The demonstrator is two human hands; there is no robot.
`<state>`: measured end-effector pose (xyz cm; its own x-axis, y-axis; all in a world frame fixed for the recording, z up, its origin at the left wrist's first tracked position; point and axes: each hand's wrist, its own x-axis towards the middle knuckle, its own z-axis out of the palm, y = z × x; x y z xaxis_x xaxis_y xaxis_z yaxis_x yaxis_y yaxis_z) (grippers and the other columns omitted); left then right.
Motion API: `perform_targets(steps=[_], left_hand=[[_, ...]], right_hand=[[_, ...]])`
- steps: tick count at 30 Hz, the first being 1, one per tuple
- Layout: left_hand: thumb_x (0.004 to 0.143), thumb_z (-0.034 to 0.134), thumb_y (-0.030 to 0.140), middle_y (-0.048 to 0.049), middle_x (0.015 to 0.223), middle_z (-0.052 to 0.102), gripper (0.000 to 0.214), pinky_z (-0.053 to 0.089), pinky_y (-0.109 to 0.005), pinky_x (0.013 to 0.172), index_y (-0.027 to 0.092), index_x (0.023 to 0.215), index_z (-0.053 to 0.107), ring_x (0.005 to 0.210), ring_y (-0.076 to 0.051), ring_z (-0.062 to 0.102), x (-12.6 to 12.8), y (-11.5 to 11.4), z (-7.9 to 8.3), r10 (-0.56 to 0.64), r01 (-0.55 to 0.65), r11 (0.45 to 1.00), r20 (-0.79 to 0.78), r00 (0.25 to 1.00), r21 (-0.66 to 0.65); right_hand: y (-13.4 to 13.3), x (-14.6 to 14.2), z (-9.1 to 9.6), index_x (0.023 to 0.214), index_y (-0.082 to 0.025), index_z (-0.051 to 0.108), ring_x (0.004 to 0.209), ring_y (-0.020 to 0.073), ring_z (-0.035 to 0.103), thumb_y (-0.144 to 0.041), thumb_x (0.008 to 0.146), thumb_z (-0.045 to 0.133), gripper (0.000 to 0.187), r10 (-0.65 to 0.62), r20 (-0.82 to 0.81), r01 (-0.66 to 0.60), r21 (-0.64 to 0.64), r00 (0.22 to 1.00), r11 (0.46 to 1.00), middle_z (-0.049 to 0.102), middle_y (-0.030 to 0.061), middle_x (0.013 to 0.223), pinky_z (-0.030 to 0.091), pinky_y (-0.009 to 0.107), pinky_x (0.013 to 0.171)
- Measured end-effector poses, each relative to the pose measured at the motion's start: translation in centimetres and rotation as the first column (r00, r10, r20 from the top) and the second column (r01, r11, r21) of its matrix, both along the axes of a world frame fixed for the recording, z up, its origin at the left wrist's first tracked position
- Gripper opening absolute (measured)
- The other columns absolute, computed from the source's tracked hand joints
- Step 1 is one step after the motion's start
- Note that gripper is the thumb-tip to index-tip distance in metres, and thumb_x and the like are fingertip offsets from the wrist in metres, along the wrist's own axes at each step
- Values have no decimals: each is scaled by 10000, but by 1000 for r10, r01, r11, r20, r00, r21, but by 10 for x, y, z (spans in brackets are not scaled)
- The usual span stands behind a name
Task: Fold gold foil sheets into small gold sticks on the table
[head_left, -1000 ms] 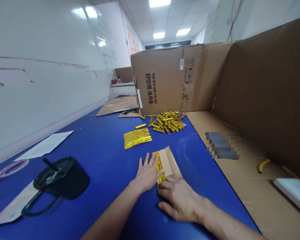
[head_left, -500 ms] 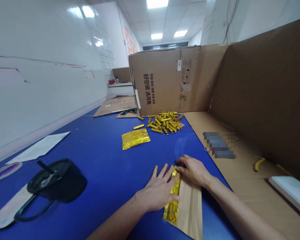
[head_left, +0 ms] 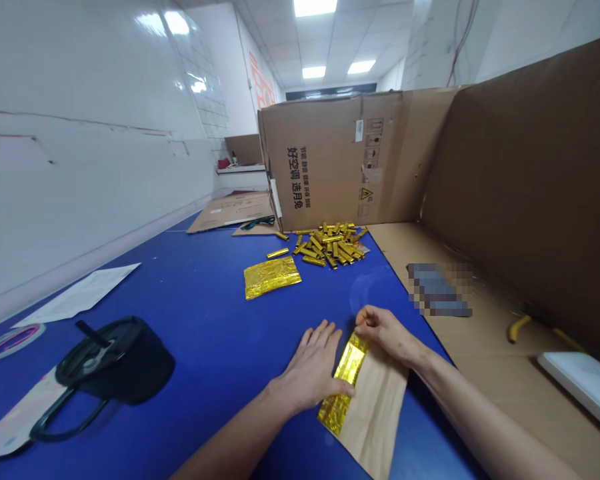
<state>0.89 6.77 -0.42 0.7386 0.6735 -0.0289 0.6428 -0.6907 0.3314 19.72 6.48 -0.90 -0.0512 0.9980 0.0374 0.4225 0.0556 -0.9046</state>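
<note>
A strip of gold foil (head_left: 351,363) lies along the left side of a flat, pale wood-grain board (head_left: 377,400) on the blue table. My left hand (head_left: 313,370) is spread flat beside the strip, fingers stretched forward over the table, with its thumb resting on the foil. The fingers of my right hand (head_left: 385,330) are bent and pinched together at the far end of the strip, above the board's top edge. Farther off, a gold foil sheet (head_left: 273,277) lies flat, with a heap of small gold rolls (head_left: 330,245) behind it.
At the left stand a black lidded mug (head_left: 125,360), a white sheet (head_left: 80,293) and a tape roll (head_left: 13,343). Cardboard walls (head_left: 330,160) rise behind the table and at the right. A white flat object (head_left: 585,387) lies on the cardboard at right.
The foil strip and board have turned, their near ends swinging left and far ends right. My left hand has slid slightly back off the strip's far part, and its fingers are closer together.
</note>
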Motion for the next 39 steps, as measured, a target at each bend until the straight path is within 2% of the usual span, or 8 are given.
perform_targets(steps=[6, 10, 16, 20, 24, 27, 29, 39], left_hand=[[600, 608, 458, -90, 1244, 394, 536, 245, -363, 939, 194, 1051, 493, 1178, -241, 283, -2, 3, -1, 45, -49, 998, 101, 994, 45], [699, 512, 270, -26, 820, 566, 110, 366, -274, 721, 183, 750, 556, 821, -172, 497, -3, 9, -1, 193, -204, 979, 216, 957, 29], [662, 491, 308, 47, 512, 458, 172, 293, -196, 472, 147, 601, 505, 499, -96, 416, -6, 24, -6, 499, -266, 833, 451, 740, -485], [656, 489, 329, 41, 527, 472, 200, 302, -196, 485, 135, 609, 496, 505, -96, 412, -11, 32, -6, 601, -255, 770, 529, 600, -585], [645, 501, 282, 34, 535, 497, 157, 313, -204, 514, 136, 595, 529, 537, -110, 435, -14, 31, -3, 475, -251, 855, 494, 728, -453], [670, 485, 274, 26, 575, 540, 157, 321, -205, 534, 146, 623, 563, 572, -119, 462, -11, 22, -1, 346, -176, 911, 458, 819, -374], [687, 475, 268, 20, 617, 569, 163, 328, -203, 553, 152, 644, 580, 606, -123, 482, -8, 15, -1, 276, -118, 932, 459, 844, -343], [659, 512, 286, 28, 554, 508, 169, 324, -193, 513, 136, 582, 527, 551, -109, 449, -26, 46, -3, 390, -153, 897, 577, 718, -416]], right_hand=[[-4, -4, 9, 818, -154, 512, 460, 63, 396, -266, 610, 586, 248, -40, -379, 45, 3, 924, 999, 457, -70, 544, 318, 202, 477], [-1, 0, 7, 810, -151, 535, 489, 83, 467, -246, 563, 635, 283, -175, -518, 190, -23, 838, 981, 506, -48, 571, 362, 226, 518], [7, 6, -10, 837, -151, 512, 477, 101, 495, -286, 600, 588, 283, -282, -479, 312, -18, 831, 950, 530, -34, 590, 385, 251, 511], [8, 8, -12, 813, -139, 538, 484, 124, 489, -310, 613, 569, 265, -291, -364, 326, 38, 885, 945, 538, -18, 571, 380, 272, 504], [-4, 2, 9, 858, -178, 597, 814, 188, 510, -315, 621, 602, 274, -230, -174, 262, 195, 958, 945, 600, 44, 852, 359, 318, 746], [-19, -12, 26, 890, -199, 613, 820, 186, 508, -371, 740, 494, 258, 10, 400, -138, 292, 916, 946, 610, 58, 872, 347, 320, 753], [-27, -21, 30, 793, -202, 633, 703, 156, 522, -353, 785, 436, 248, 141, 510, -286, 219, 849, 933, 623, 33, 748, 361, 273, 662], [-8, 1, 10, 540, -141, 589, 424, 73, 348, -360, 676, 532, 265, 101, 25, -101, 3, 995, 995, 440, -52, 438, 257, 192, 408]])
